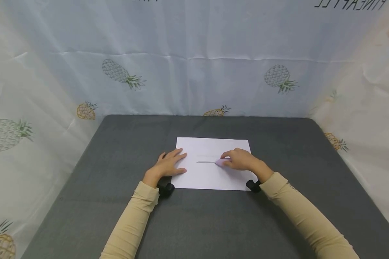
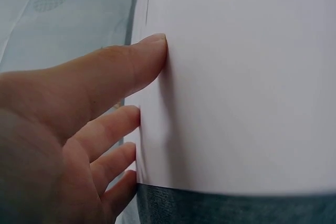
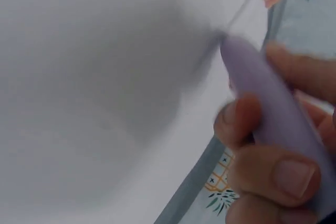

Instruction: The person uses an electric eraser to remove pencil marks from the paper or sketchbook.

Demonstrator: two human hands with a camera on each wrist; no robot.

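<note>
A white sheet of paper [image 1: 210, 180] lies flat on the dark table. On its left part rests my left hand [image 1: 168, 164], fingers spread and thumb [image 2: 142, 61] stretched across the sheet. My right hand [image 1: 241, 159] grips a light purple tool [image 3: 257, 77] with a thick, smooth body tapering to a rounded tip. That tip is at the paper, right of the sheet's middle. From it a thin grey line [image 1: 205, 162] runs left toward my left hand; whether it is a mark, a cut or a slim shaft I cannot tell. My fingers hide the tool's rear end.
The dark grey table [image 1: 194, 223] stretches around the sheet on every side. Behind and beside it hangs a pale curtain [image 1: 194, 82] printed with pineapples. Black wrist devices [image 1: 253, 186] sit under both wrists, close to the sheet's lower corners.
</note>
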